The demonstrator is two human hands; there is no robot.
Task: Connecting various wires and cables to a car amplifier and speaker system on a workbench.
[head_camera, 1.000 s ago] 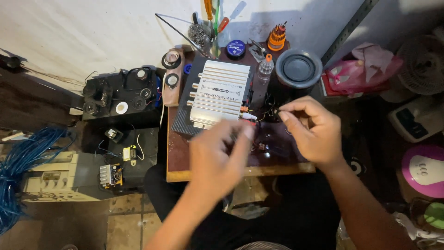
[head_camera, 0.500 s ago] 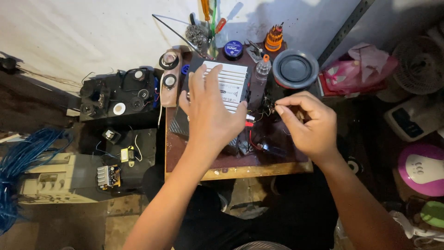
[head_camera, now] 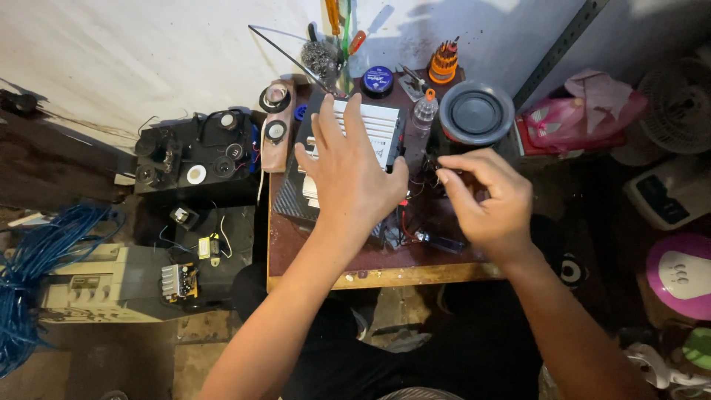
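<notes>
My left hand (head_camera: 349,172) lies flat with fingers spread on top of a silver finned amplifier box (head_camera: 376,127) in the middle of a small wooden table (head_camera: 385,275). My right hand (head_camera: 489,198) hovers to the right of the box, its thumb and forefinger pinched together over a tangle of thin red and black wires (head_camera: 421,194). What the fingers pinch is too small to make out. A small dark part (head_camera: 438,241) lies on the table below the wires.
A round black speaker (head_camera: 475,112), a clear bottle (head_camera: 422,111), an orange screwdriver-bit holder (head_camera: 444,62) and a blue tin (head_camera: 378,78) stand at the table's back. Black electronics (head_camera: 194,154), a beige unit (head_camera: 104,284) and blue cable (head_camera: 29,259) lie left.
My left hand has moved up from the table's front onto the silver box and spread flat. My right hand has shifted slightly right, still pinching at the wires.
</notes>
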